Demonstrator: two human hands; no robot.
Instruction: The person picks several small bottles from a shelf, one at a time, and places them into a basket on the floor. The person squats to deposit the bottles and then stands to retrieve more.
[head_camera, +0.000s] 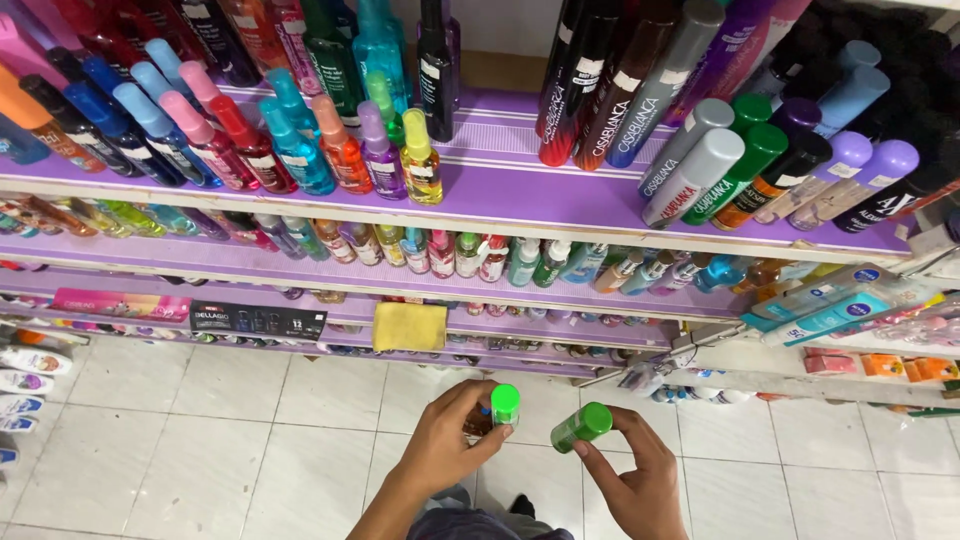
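My left hand (445, 440) holds a small bottle with a bright green cap (505, 404), upright, low in the head view. Just to its right, my right hand (632, 472) grips a second green-capped bottle (580, 426), tilted with its cap pointing up and right. The two bottles are close together but apart. Both hands hover over the white tiled floor (200, 440), in front of purple shop shelves (500, 185).
The purple shelves carry many coloured spray cans and bottles in rows, with green-capped cans (755, 150) at the upper right. A yellow cloth (410, 326) lies on a lower shelf. More packaged goods stand on a white shelf (850, 350) at right and along the left edge.
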